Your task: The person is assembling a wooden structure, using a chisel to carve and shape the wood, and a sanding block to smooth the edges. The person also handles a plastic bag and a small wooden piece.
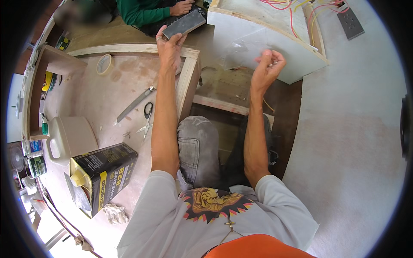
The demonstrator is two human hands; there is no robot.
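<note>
My left hand (170, 51), stretched forward, grips a dark grey rectangular plate (185, 23) by its lower edge, fingers and thumb closed round it. It resembles a flat switch or socket panel, though its exact kind is unclear. In my right hand (267, 71) the fingers are pinched on a clear plastic wrapper (243, 46), which hangs to the left against a white panel (258, 51). The plate and the wrapper are apart. Beyond the wrapper, coloured wires (293, 19) come out of a wooden-edged box, close to a dark socket plate (350, 23).
Left, a worktop (112, 90) bears a tape roll (105, 64), a utility knife (134, 105), scissors (147, 118), an adhesive can (109, 172) and a white jug (71, 139). A person in a green sleeve (140, 13) sits ahead. A pale surface (348, 150) spans the right.
</note>
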